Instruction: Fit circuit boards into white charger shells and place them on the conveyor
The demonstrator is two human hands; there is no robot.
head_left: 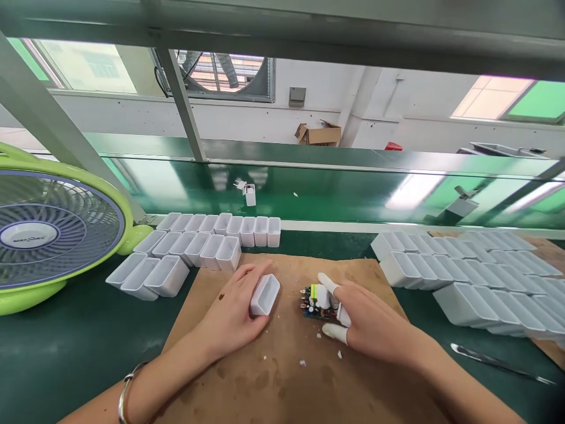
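My left hand (241,303) is wrapped round a white plastic box (265,294), its open side tilted up towards me, above the brown cardboard sheet (273,388). To the right, my right hand (359,306) holds a small circuit board (316,301) with a yellow-wrapped part and white parts on it. White finger covers are on the thumb and index finger of this hand, at the two sides of the board. A gap of bare cardboard separates the box from the board.
Rows of white boxes stand at the left (168,275) and right (468,303). A green fan (62,229) is far left. A metal tool (498,360) lies at the right. White crumbs (302,363) dot the cardboard. A shelf bar (282,29) crosses overhead.
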